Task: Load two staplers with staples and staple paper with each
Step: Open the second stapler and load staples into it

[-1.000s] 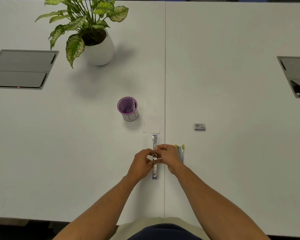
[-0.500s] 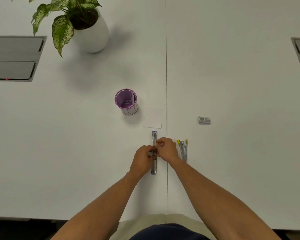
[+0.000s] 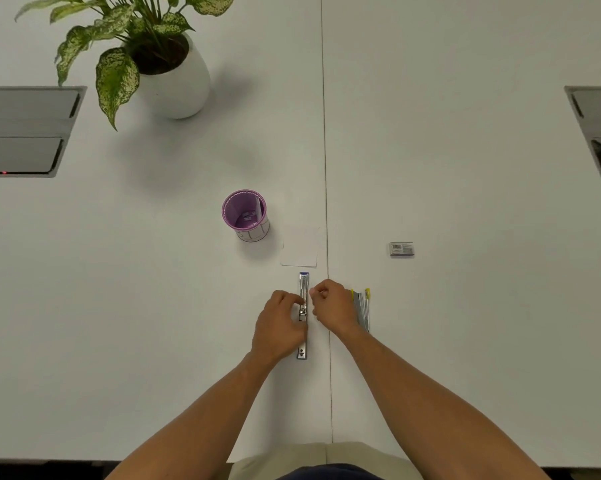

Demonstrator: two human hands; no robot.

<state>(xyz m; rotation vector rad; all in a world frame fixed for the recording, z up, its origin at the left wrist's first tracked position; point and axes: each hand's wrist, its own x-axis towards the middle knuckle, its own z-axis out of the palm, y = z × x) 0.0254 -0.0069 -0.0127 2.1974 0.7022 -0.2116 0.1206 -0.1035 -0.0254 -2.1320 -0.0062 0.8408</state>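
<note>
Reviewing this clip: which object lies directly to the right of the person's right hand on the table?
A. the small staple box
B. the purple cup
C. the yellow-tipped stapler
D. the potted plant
C: the yellow-tipped stapler lies right beside the right hand, while the purple cup stands farther away to the left and the small staple box lies farther off, beyond the hand.
</note>
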